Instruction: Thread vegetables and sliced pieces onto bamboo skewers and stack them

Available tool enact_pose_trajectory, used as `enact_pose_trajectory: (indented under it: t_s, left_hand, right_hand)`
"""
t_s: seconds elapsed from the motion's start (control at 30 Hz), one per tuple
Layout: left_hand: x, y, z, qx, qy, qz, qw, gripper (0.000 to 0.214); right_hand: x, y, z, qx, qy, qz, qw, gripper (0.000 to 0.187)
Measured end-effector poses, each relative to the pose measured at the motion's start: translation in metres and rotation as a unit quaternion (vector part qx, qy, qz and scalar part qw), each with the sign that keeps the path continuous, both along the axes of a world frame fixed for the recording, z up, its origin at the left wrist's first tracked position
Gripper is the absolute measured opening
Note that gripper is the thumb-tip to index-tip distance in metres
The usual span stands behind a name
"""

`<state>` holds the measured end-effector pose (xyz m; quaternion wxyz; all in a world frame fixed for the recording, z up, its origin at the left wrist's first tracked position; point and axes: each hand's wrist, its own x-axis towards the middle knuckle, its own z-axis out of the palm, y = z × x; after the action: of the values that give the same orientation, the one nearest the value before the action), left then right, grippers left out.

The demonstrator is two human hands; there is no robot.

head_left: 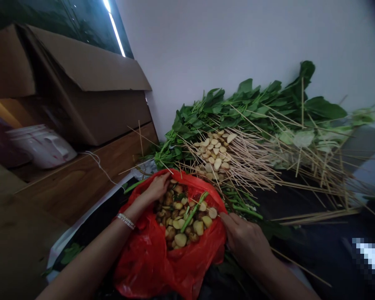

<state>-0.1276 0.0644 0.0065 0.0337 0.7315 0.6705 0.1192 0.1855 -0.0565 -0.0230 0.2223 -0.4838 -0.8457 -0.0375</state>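
A red plastic bag [153, 262] lies open in front of me, filled with small pale and brown vegetable pieces [183, 223] and a few green stalks. My left hand [156, 187], with a beaded bracelet at the wrist, grips the bag's far left rim with curled fingers. My right hand [245, 241] pinches the bag's right rim, fingers closed on the plastic. Beyond the bag lies a heap of thin bamboo skewers [253, 162] with pale round slices [214, 152] on top.
A big pile of leafy greens [253, 104] lies against the white wall. A cardboard box [81, 83] and a white appliance [42, 146] stand on a wooden shelf at left. Loose skewers spread over the dark surface at right.
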Motion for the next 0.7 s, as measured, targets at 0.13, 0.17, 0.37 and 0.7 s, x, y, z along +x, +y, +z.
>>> enact_pose_trajectory:
  t_s: [0.13, 0.17, 0.37, 0.7]
  left_hand:
    - [0.007, -0.009, -0.004, 0.011, 0.023, 0.07, 0.997, 0.051]
    - [0.008, -0.011, -0.003, 0.02, 0.027, 0.09, 0.995, 0.054]
    - [0.01, -0.019, 0.006, 0.042, 0.08, 0.11, 0.99, 0.045]
    - [0.011, 0.008, -0.003, -0.01, -0.082, -0.002, 0.997, 0.05]
  right_hand:
    - [-0.001, 0.0, 0.001, -0.009, -0.004, 0.002, 1.0, 0.021]
    - [-0.001, 0.0, 0.002, -0.013, -0.006, 0.002, 1.0, 0.022]
    - [0.0, 0.0, 0.001, -0.015, -0.011, 0.001, 1.0, 0.022]
    - [-0.002, 0.001, 0.001, -0.017, -0.008, 0.007, 1.0, 0.024]
